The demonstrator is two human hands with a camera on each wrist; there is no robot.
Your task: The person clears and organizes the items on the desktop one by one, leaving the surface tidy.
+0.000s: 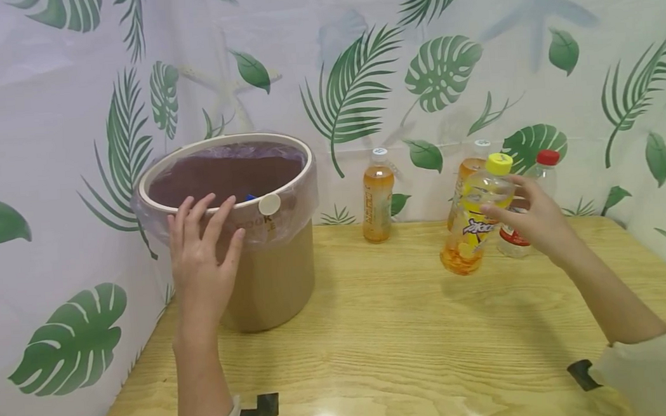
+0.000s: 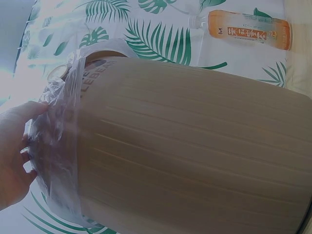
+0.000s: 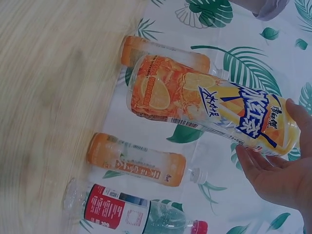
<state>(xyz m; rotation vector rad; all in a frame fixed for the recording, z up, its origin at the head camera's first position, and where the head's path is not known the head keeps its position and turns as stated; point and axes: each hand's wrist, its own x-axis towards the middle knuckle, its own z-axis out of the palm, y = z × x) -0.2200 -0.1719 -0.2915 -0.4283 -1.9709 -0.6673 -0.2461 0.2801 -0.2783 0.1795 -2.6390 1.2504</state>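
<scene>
My right hand grips a clear bottle with a yellow cap and a yellow and orange label by its upper part. In the right wrist view this bottle is tilted, its base off the wood. My left hand rests at the near rim of a brown trash bin, fingertips at the edge. A clear plastic liner folds over that rim, and the left wrist view shows the fingers against it. Something small and blue shows just inside the bin.
At the back of the wooden table stands an orange-labelled bottle with a white cap. A similar bottle and a red-capped bottle with a red label stand near the held one. A leaf-print cloth hangs behind.
</scene>
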